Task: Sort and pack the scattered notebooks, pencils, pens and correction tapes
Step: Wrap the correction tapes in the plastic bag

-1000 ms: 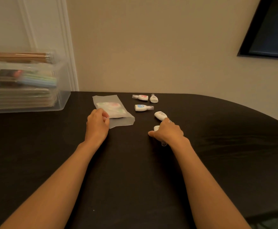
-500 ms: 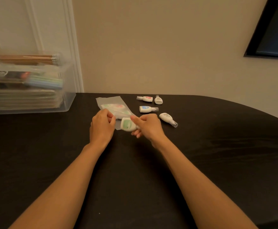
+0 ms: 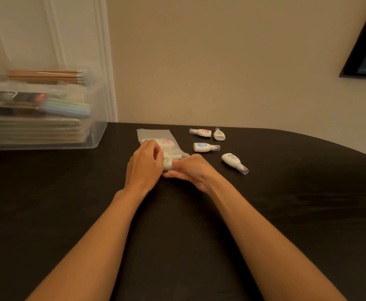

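Sliding into limp frosted pouch (image 3: 153,134): green correction tape (image 3: 167,163), likely light, rigid, slick-shelled, best pinched across its body; right hand (image 3: 191,171) pinches it, left hand (image 3: 144,167) grips pouch mouth.

The pouch (image 3: 153,134) between the left hand (image 3: 145,168) and right hand (image 3: 193,170) is frosted translucent plastic; the correction tape (image 3: 168,162) in the right hand is smooth white plastic. Right of the right hand, loose tapes (image 3: 202,147) are glossy white plastic with clear caps. The table (image 3: 286,203) is matt black. Far left of both hands, a clear plastic box (image 3: 95,135) bears wooden pencils (image 3: 42,75) with metal ferrules (image 3: 79,77).
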Motion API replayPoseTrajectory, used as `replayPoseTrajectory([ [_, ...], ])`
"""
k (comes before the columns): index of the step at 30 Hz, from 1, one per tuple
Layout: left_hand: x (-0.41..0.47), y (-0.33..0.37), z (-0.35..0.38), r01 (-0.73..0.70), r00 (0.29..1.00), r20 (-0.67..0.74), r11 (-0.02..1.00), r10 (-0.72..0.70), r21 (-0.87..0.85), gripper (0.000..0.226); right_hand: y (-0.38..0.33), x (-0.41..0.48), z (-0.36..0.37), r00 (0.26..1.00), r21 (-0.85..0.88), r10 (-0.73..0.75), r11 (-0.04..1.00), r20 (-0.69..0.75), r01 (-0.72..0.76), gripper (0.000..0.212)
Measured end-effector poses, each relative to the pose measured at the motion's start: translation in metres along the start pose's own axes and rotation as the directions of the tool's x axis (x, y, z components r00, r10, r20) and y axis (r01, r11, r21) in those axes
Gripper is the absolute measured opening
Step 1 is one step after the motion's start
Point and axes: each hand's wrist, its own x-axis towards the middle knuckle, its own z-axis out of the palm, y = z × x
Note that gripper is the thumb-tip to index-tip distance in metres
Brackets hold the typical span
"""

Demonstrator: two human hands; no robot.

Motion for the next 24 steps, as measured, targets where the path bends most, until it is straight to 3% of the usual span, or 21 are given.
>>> replayPoseTrajectory([
  [6, 0.002, -0.008, 0.0, -0.023, 0.991, 0.131, 0.999, 0.019, 0.024, 0.011, 0.011, 0.01, -0.002, 0.945, -0.45, -0.301, 0.867, -0.125, 0.216, 0.023],
  [9, 0.002, -0.011, 0.005, -0.039, 0.962, 0.274, 0.998, 0.021, 0.059, 0.027, 0.01, 0.008, -0.005, 0.949, -0.423, -0.289, 0.881, -0.122, 0.214, 0.021],
  [13, 0.004, -0.015, 0.008, -0.066, 0.962, 0.272, 0.992, 0.035, 0.107, 0.029, 0.002, 0.004, -0.014, 0.985, -0.244, -0.093, 0.968, -0.143, 0.056, 0.017],
  [16, 0.005, -0.017, 0.009, -0.078, 0.961, 0.276, 0.987, 0.037, 0.143, 0.033, 0.005, 0.007, -0.02, 0.949, -0.264, -0.144, 0.962, -0.281, 0.068, 0.014],
  [18, 0.004, -0.017, 0.01, -0.069, 0.962, 0.274, 0.984, 0.023, 0.163, 0.035, 0.012, 0.011, -0.021, 0.901, -0.37, -0.274, 0.918, -0.336, 0.141, 0.004],
  [21, 0.004, -0.016, 0.01, -0.06, 0.966, 0.259, 0.979, 0.007, 0.196, 0.035, 0.016, 0.018, -0.017, 0.862, -0.517, -0.405, 0.831, -0.306, 0.206, 0.014],
  [24, 0.007, -0.013, 0.011, -0.031, 0.972, 0.233, 0.967, -0.03, 0.251, 0.036, 0.015, 0.022, -0.014, 0.807, -0.71, -0.493, 0.691, -0.325, 0.136, 0.014],
])
